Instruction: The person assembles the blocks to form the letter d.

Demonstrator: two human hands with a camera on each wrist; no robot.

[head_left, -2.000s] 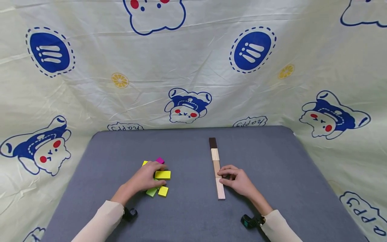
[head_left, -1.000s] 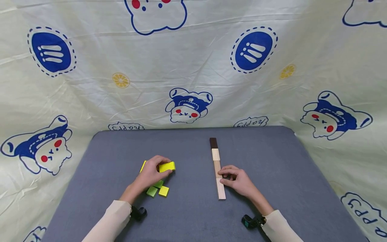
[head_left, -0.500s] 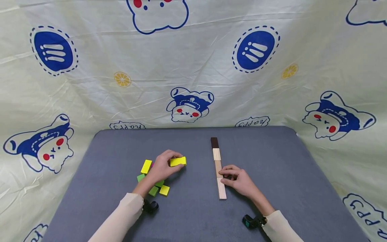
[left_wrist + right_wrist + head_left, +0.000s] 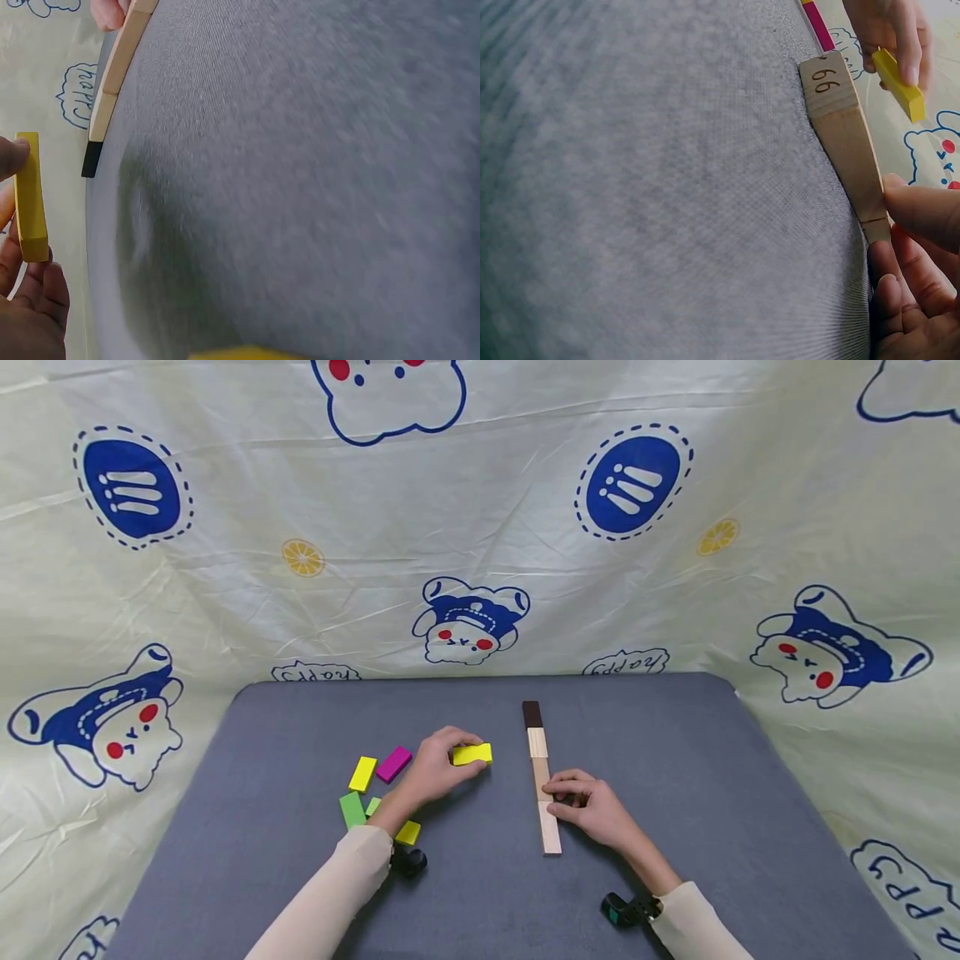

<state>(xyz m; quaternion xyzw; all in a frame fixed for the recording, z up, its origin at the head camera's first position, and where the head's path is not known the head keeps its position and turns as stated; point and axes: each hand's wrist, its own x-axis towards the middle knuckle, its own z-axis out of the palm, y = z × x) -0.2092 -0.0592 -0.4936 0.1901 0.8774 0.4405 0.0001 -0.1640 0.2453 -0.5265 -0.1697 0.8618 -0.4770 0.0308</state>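
A yellow wooden block (image 4: 471,754) is pinched between the thumb and fingers of my left hand (image 4: 437,767). In the left wrist view this yellow block (image 4: 31,199) appears raised off the table. Several wooden blocks stand end to end in a straight row: a dark brown block (image 4: 532,714) at the far end, then plain ones down to a pale near block (image 4: 551,831). My right hand (image 4: 597,810) rests at the row's right side, loosely bent fingertips touching the middle blocks. The right wrist view shows "66" on the near block's end (image 4: 826,81).
Left of the row lie loose blocks: a magenta block (image 4: 394,765), a yellow block (image 4: 363,774), a green block (image 4: 352,810) and a small yellow block (image 4: 408,833). My left forearm partly covers this group. A grey cloth-covered table (image 4: 480,910) meets a printed curtain (image 4: 480,543) behind.
My left hand has picked a yellow block from the loose group and carried it right and slightly away, towards the row. The magenta block is uncovered again. My right hand keeps its place.
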